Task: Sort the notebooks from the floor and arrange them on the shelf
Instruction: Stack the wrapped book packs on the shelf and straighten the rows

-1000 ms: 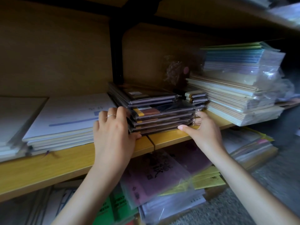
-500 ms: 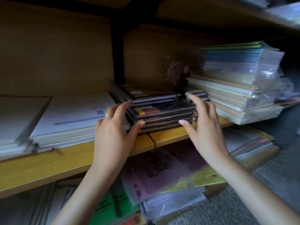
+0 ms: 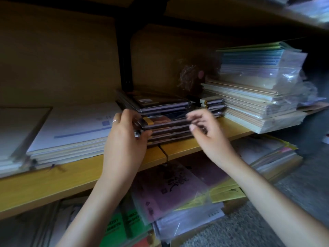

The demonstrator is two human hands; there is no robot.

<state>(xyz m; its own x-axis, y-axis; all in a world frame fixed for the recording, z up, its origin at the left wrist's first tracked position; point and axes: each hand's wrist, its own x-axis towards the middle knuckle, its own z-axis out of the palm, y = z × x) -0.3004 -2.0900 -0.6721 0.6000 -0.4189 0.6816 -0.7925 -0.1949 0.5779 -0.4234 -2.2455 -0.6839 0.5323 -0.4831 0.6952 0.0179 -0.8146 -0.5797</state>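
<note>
Dark notebook stack (image 3: 165, 122) lies flat on the shelf (image 3: 71, 177), long axis left to right, directly ahead of both hands. Left hand (image 3: 124, 139) grips its left corner and looks nearer. Right hand (image 3: 208, 136) is half-curled at the right end and blurred, so contact cannot be told. Plastic bag (image 3: 288, 68) to the right holds coloured notebooks.

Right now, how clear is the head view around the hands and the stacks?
Head view: the right hand is motion-blurred, the left hand sharper; the dark notebooks sit in dim shade; the plastic wrap on the right pile glints.
</note>
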